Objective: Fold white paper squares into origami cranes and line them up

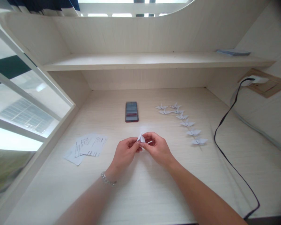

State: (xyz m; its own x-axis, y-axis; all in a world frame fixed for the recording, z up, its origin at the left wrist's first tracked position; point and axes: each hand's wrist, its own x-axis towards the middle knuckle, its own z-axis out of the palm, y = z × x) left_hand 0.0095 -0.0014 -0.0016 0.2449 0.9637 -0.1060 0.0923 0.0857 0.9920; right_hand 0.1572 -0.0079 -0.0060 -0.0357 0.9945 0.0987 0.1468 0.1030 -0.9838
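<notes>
A small piece of folded white paper (141,137) is pinched between my two hands above the middle of the desk. My left hand (127,149), with a bracelet at its wrist, grips the paper from the left. From the other side, the thumb and fingers of my right hand (158,147) close on it. A pointed tip shows above the fingers, while its lower part is hidden. Several white paper cranes (187,123) stand in a curved line to the right. Printed paper slips (90,145) overlap one another on the left.
Beyond my hands lies a phone (131,111) with a blurred screen. A black cable (221,153) runs from the wall socket (267,83) down the right side of the desk. A shelf (135,60) crosses the back, and a flat item (234,52) rests on it.
</notes>
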